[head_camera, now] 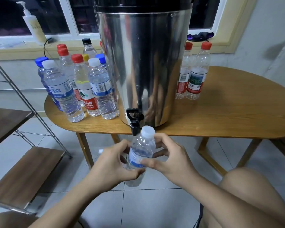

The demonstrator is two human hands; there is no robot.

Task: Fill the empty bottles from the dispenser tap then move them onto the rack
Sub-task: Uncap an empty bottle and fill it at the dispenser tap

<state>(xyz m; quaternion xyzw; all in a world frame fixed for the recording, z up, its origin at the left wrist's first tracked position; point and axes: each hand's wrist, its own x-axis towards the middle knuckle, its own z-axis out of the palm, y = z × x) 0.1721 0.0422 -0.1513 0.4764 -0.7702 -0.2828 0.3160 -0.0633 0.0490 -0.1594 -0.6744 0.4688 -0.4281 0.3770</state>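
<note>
Both my hands hold a clear bottle (141, 149) with a white cap and a blue label, tilted just below the black tap (134, 122). My left hand (112, 163) grips its lower body from the left. My right hand (167, 157) wraps it from the right, thumb on the label. The tap sticks out from a tall steel dispenser (143, 63) on the wooden table (220, 116). Several capped bottles (82, 83) stand left of the dispenser, two red-capped ones (194, 71) to its right. The rack (23, 170) with brown shelves stands at the left.
A pump bottle (34, 25) and a dark cloth (200, 36) lie on the windowsill behind the table. My knees show at the bottom left and right. The floor under the table is pale tile.
</note>
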